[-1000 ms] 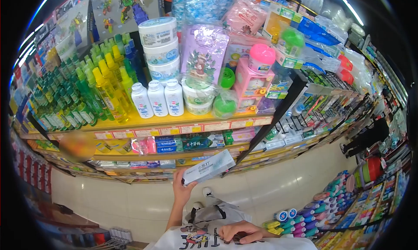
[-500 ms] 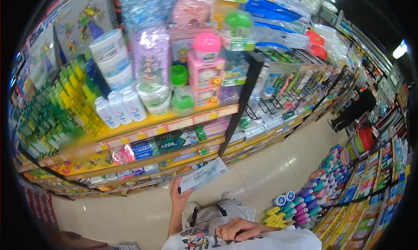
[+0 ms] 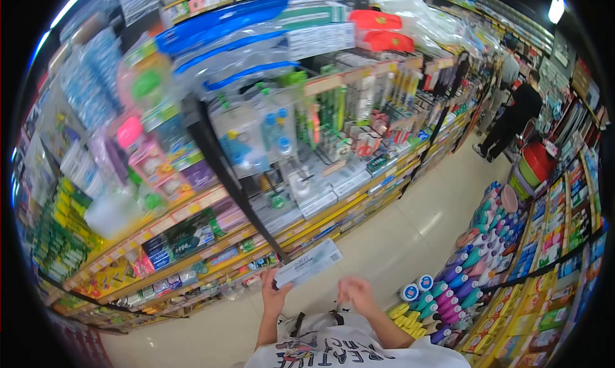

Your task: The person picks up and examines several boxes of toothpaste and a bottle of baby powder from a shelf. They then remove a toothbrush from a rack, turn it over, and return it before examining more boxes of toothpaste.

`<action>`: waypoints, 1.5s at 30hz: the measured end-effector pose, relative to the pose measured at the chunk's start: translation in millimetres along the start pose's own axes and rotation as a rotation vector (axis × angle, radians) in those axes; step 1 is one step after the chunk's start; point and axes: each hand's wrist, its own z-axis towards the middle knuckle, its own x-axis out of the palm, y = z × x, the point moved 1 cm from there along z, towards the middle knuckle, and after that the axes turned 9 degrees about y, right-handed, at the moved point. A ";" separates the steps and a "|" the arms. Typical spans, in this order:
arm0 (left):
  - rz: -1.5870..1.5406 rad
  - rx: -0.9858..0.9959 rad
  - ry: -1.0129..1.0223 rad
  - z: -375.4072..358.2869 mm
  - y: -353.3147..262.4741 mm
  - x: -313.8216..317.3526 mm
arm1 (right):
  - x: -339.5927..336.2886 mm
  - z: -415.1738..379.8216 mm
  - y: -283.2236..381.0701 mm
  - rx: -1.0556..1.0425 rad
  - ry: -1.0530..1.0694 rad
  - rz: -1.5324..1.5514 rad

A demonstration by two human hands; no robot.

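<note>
My left hand [image 3: 275, 292] is closed on one end of a long, pale box [image 3: 309, 263] with dark Chinese print, which looks like a toothpaste box. The box is held up at a slant in front of my body, beside the lower shelf edge. My right hand [image 3: 356, 294] is raised in front of my shirt [image 3: 365, 350], to the right of the box and apart from it. Motion blurs its fingers, so I cannot make out whether they hold anything.
Store shelves [image 3: 186, 224] run along the left with packed toiletries and hanging toothbrushes. On the right, several colourful bottles [image 3: 451, 291] stand on the floor beside another shelf [image 3: 535, 285]. A person in black [image 3: 512, 118] stands down the aisle [image 3: 416, 230], near stacked basins [image 3: 535, 166].
My view has swung right along the shelves. My right hand has lifted from my shirt and moved forward towards the box. The box stays in my left hand.
</note>
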 end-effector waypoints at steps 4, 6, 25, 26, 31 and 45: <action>0.183 0.019 0.012 27.2 6.2 91.2 | -101.3 52.8 -11.0 -0.059 -0.415 0.000; 0.190 -0.007 0.037 39.8 10.6 120.0 | -136.8 59.6 -13.1 -0.034 -0.453 0.054; 0.542 0.078 -0.099 284.8 91.5 248.0 | -337.7 278.8 7.9 0.175 -0.545 0.029; 0.530 0.071 -0.118 301.4 96.5 252.7 | -347.4 296.3 11.8 0.184 -0.533 0.010; 0.558 -0.039 -0.129 358.7 109.5 262.7 | -381.9 361.8 12.1 0.152 -0.484 -0.082; 0.770 -0.128 -0.370 404.1 148.9 292.2 | -392.7 414.9 12.1 -0.020 -0.348 0.230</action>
